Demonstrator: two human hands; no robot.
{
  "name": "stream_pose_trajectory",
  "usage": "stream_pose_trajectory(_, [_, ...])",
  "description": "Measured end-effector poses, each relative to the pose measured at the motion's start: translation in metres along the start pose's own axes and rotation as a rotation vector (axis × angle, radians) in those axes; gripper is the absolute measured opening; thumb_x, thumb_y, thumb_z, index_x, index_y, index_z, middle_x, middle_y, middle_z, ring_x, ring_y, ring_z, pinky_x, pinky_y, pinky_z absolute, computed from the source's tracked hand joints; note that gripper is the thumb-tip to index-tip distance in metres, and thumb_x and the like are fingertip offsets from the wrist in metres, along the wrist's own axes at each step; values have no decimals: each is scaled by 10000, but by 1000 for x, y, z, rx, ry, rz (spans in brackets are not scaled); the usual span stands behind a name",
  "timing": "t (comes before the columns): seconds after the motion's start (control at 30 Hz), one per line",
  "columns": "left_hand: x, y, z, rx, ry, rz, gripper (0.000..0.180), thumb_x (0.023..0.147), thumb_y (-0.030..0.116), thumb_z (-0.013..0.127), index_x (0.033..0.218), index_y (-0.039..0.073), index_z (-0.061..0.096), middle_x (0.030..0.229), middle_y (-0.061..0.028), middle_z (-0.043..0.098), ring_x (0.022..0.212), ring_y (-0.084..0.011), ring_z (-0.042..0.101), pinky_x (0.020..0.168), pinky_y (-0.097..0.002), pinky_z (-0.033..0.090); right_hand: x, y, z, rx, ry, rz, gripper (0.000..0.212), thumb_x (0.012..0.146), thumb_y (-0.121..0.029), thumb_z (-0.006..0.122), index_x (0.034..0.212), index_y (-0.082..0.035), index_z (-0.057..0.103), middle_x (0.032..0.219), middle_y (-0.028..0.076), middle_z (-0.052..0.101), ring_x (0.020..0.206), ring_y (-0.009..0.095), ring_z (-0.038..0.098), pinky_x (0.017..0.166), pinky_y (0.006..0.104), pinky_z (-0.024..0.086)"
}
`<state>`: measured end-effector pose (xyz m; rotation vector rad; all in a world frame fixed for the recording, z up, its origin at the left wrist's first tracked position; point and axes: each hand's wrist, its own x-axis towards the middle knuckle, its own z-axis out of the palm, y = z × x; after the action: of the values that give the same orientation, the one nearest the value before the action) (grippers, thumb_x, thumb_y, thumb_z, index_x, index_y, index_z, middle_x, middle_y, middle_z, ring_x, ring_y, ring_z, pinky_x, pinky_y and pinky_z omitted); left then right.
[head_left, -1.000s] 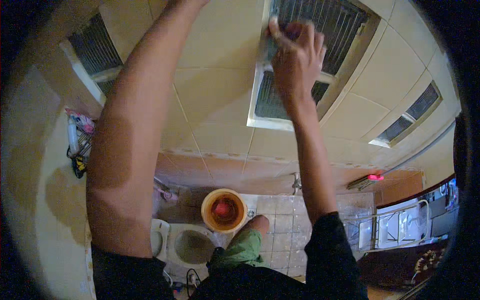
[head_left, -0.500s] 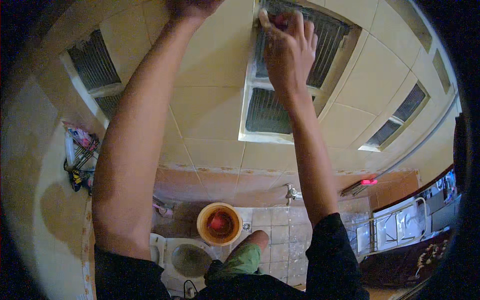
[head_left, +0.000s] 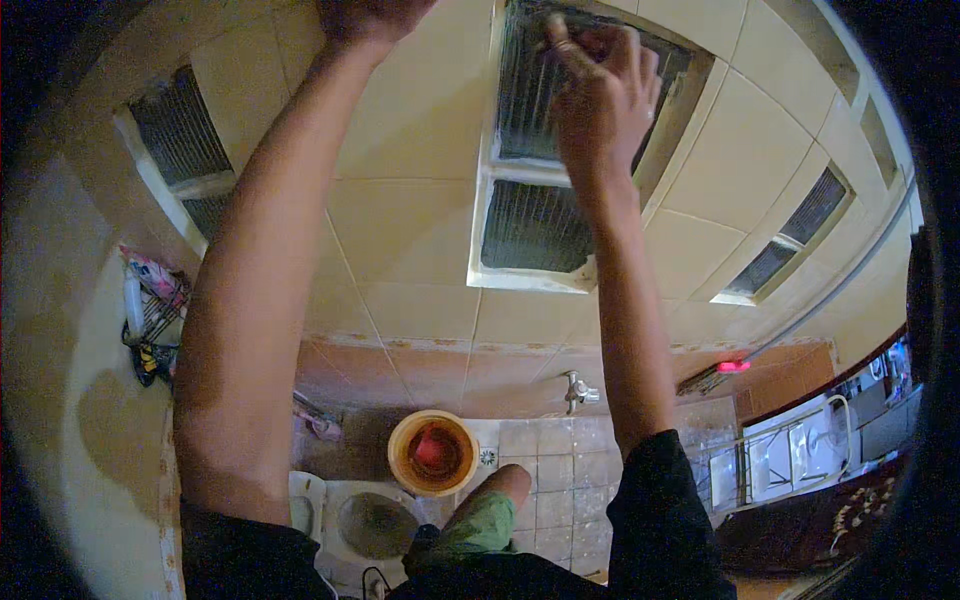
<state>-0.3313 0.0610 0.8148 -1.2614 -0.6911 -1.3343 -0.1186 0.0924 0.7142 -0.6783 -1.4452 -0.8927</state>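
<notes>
White-framed, dark ribbed window panel point(head_left: 527, 110): between twelve and one o'clock.
Panel ribs point(head_left: 520, 130): light, even pressure along their length should suit best.
Bare right hand point(head_left: 605, 95): one o'clock, curled in front of the panel; contact hidden, grip cannot be told.
Bare left hand point(head_left: 372, 18): eleven o'clock, cut off by the top edge; grip not shown.

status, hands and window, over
Right hand curled at window, grip unclear. Left hand raised, cut off by frame. Right hand covers part of upper pane.
</notes>
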Motion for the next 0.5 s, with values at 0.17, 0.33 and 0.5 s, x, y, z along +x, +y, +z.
stream_pose_trajectory(0.17, [-3, -3, 5, 16, 39, 51, 315, 966, 344, 535, 880, 47, 478, 897, -124, 456, 860, -307, 496, 784, -456, 379, -57, -3, -7, 66, -110, -42, 576, 819, 43, 658, 1241, -338, 746, 1018, 12, 629, 957, 241, 579, 838, 371, 474])
stream_pose_trajectory(0.33, [-6, -3, 7, 24, 66, 49, 306, 968, 341, 534, 876, 56, 470, 893, -122, 457, 852, -312, 499, 782, -459, 382, -50, 16, -7, 25, -19, 42, 433, 870, -118, 683, 1235, -346, 731, 1035, 23, 623, 960, 264, 588, 809, 410, 468])
stream_pose_trajectory(0.5, [-2, -8, 5, 18, 49, 66, 314, 973, 358, 534, 882, 68, 455, 909, -111, 459, 867, -299, 498, 788, -454, 383, -105, -25, -14, 114, -310, -89, 467, 814, -58, 718, 1184, -337, 771, 1041, 13, 609, 988, 247, 565, 811, 400, 454])
